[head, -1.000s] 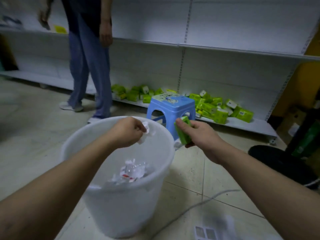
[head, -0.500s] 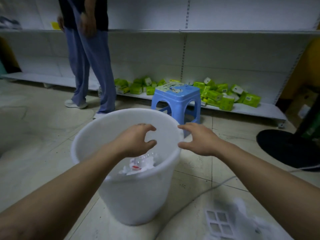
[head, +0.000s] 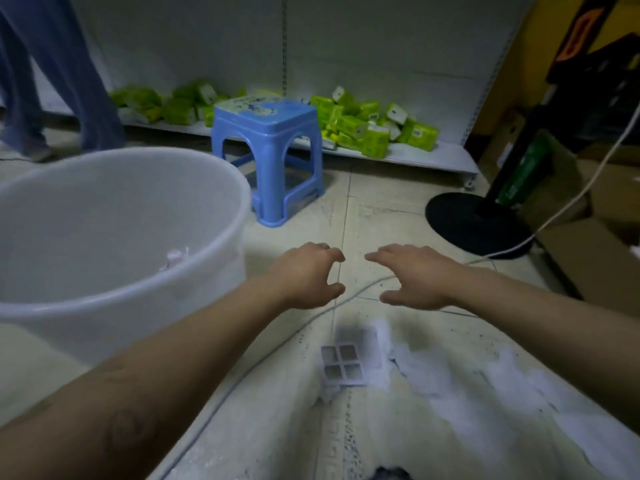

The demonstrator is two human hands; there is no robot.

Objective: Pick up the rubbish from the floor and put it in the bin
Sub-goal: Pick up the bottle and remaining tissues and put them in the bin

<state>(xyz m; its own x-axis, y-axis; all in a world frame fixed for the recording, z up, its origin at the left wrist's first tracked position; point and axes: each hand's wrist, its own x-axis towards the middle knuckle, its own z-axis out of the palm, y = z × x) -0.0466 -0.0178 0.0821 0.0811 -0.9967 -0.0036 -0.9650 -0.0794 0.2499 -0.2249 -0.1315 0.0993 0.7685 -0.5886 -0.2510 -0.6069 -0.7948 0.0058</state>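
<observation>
White torn paper scraps (head: pixel 429 372) litter the floor (head: pixel 381 216).

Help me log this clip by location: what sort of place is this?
Probably a small shop or its stockroom, mostly emptied. White retail shelving lines the wall, green packs lie heaped on its bottom shelf, and cardboard boxes stand at the right.

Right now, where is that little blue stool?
In the head view the blue stool stands on the floor at upper centre, just right of and behind the white bin, in front of the low shelf of green packets.
</observation>
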